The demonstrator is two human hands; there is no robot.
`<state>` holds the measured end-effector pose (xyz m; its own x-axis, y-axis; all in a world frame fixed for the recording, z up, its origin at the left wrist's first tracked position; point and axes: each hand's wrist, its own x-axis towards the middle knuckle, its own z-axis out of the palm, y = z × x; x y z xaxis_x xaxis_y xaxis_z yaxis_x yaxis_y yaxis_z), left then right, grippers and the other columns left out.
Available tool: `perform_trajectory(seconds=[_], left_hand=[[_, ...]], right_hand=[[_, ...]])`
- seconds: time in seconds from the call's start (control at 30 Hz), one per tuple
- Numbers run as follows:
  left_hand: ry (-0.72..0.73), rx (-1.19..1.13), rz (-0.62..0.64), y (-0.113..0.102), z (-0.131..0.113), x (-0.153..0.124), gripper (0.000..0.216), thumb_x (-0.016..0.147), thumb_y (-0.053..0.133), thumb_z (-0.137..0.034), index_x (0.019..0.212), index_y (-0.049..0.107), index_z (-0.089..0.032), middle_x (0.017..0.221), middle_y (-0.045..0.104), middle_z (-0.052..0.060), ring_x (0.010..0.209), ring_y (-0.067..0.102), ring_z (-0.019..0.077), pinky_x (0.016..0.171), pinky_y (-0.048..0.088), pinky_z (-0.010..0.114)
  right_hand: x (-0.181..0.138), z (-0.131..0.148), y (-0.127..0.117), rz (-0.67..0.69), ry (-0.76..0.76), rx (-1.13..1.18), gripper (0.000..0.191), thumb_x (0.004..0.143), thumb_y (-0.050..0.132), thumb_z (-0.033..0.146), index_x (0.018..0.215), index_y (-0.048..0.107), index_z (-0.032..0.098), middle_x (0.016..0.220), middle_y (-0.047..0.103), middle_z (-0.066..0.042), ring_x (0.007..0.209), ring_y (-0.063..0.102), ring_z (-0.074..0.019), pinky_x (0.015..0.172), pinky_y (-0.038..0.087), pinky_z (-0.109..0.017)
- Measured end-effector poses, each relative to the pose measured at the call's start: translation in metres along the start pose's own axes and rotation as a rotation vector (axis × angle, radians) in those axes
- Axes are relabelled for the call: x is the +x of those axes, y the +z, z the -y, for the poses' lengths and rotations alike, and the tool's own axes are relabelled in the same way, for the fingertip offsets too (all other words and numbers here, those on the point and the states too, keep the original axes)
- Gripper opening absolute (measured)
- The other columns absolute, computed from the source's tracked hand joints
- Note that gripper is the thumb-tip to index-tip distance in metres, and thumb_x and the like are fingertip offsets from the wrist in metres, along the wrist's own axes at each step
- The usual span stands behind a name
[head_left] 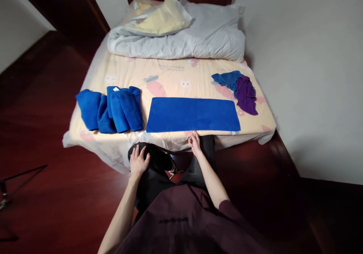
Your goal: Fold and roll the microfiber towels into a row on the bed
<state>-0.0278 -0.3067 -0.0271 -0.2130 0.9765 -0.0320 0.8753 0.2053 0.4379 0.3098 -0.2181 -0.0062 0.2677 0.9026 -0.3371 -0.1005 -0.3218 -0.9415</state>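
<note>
A blue towel (193, 114) lies spread flat as a long rectangle along the near edge of the bed (176, 76). My right hand (194, 141) is at the bed's edge just below the towel's near hem, fingers bunched together; whether it grips the hem I cannot see. My left hand (138, 160) rests open on my dark-trousered thigh, fingers spread, holding nothing. To the left of the flat towel sits a row of folded blue towels (112, 108).
A crumpled blue cloth (227, 79) and a purple cloth (246, 94) lie at the bed's right side. A grey duvet (198, 38) and a yellow pillow (160, 19) are piled at the head. White wall to the right, dark wooden floor (42, 133) to the left.
</note>
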Motion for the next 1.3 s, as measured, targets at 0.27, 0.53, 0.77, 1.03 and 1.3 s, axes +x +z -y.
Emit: perform_trajectory(seconds=[0.27,0.53,0.77,1.03,1.3], left_hand=[[-0.007,0.009,0.017,-0.004,-0.007,0.004,0.060,0.104,0.050,-0.044,0.154,0.065,-0.015,0.177,0.039,0.018,0.168,0.030,0.0400,0.137,0.030,0.059],[0.009,0.020,0.018,0.002,-0.019,0.006,0.056,0.103,0.052,-0.041,0.153,0.065,-0.020,0.178,0.040,0.015,0.169,0.031,0.0381,0.136,0.031,0.058],[0.043,0.005,-0.010,-0.005,-0.038,0.016,0.047,0.101,0.049,-0.037,0.133,0.076,-0.014,0.165,0.056,0.020,0.161,0.042,0.0419,0.132,0.038,0.060],[0.470,-0.189,0.323,-0.013,-0.157,0.102,0.043,0.107,0.043,-0.041,0.118,0.079,-0.021,0.122,0.078,0.011,0.118,0.069,0.0301,0.113,0.057,0.047],[0.822,0.037,0.488,0.052,-0.284,0.268,0.037,0.098,0.051,-0.021,0.120,0.079,-0.014,0.124,0.077,0.016,0.115,0.072,0.0271,0.109,0.057,0.041]], right_hand=[[0.034,0.011,0.029,-0.272,0.214,0.593,0.040,0.102,0.073,0.053,0.085,0.055,0.022,0.072,0.067,0.002,0.054,0.051,-0.0068,0.049,0.046,-0.016],[0.030,0.012,0.036,-0.298,0.302,0.755,0.015,0.104,0.071,0.036,0.107,0.072,0.022,0.130,0.080,-0.011,0.111,0.079,-0.0144,0.091,0.066,-0.027],[0.028,0.005,0.025,-0.228,0.332,0.800,0.013,0.102,0.074,0.031,0.111,0.077,0.022,0.133,0.079,-0.010,0.123,0.077,-0.0175,0.098,0.068,-0.031],[0.029,0.018,0.024,-0.244,0.453,0.902,0.017,0.109,0.065,0.030,0.105,0.078,0.020,0.137,0.079,-0.008,0.062,0.059,-0.0046,0.055,0.057,-0.012],[0.025,0.008,0.018,-0.158,0.463,0.883,0.025,0.108,0.061,0.037,0.113,0.082,0.024,0.123,0.084,-0.002,0.049,0.043,-0.0053,0.046,0.048,-0.017]])
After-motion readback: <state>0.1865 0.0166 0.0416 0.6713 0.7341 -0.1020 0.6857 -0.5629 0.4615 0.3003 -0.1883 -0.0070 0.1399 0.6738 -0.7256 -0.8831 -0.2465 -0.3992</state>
